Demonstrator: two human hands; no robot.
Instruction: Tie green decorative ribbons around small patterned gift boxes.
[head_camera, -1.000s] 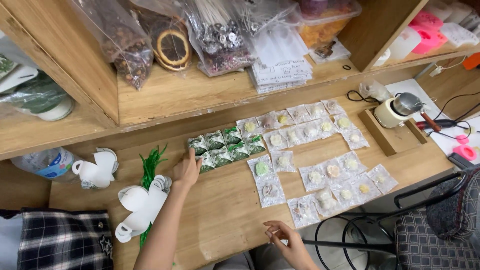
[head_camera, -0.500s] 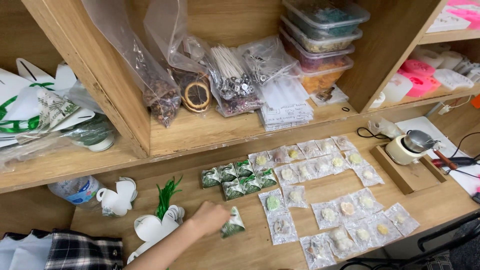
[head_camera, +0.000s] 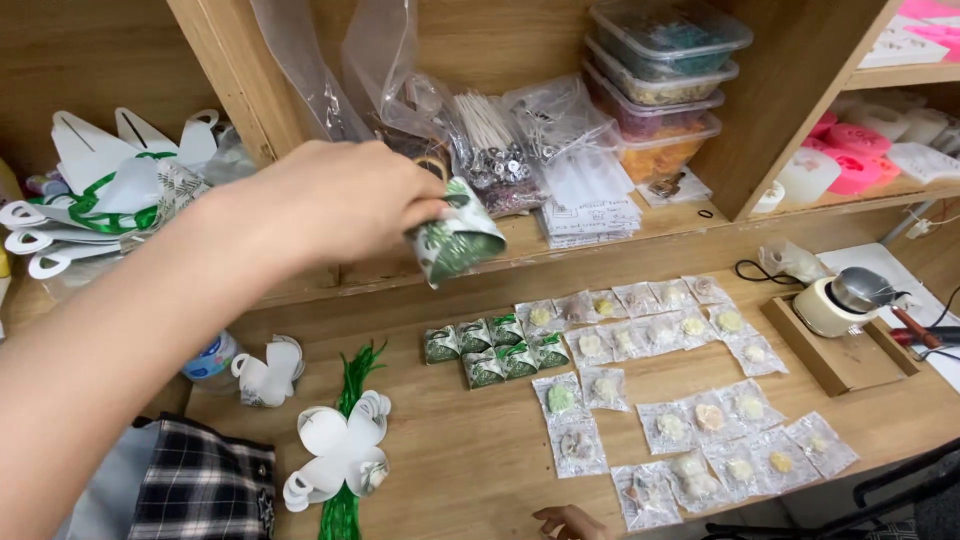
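Note:
My left hand (head_camera: 340, 205) is raised in front of the wooden shelf (head_camera: 600, 245) and grips a small green-and-white patterned packet (head_camera: 455, 240) by its end. Below it, several matching green packets (head_camera: 495, 350) lie in a cluster on the wooden table (head_camera: 470, 450). Rows of clear sachets (head_camera: 690, 420) with round pieces inside spread out to their right. Only the fingertips of my right hand (head_camera: 568, 521) show at the table's front edge, touching nothing I can see.
White folded paper boxes (head_camera: 340, 450) and green ties (head_camera: 345, 505) lie at the left, beside plaid cloth (head_camera: 200, 490). Plastic bags (head_camera: 500, 140) and stacked clear tubs (head_camera: 660, 80) fill the shelf. A cream pot (head_camera: 845, 300) stands on a wooden tray at the right.
My left hand took a green packet from the table and lifted it up in front of the shelf. My right hand slid mostly out of view at the bottom.

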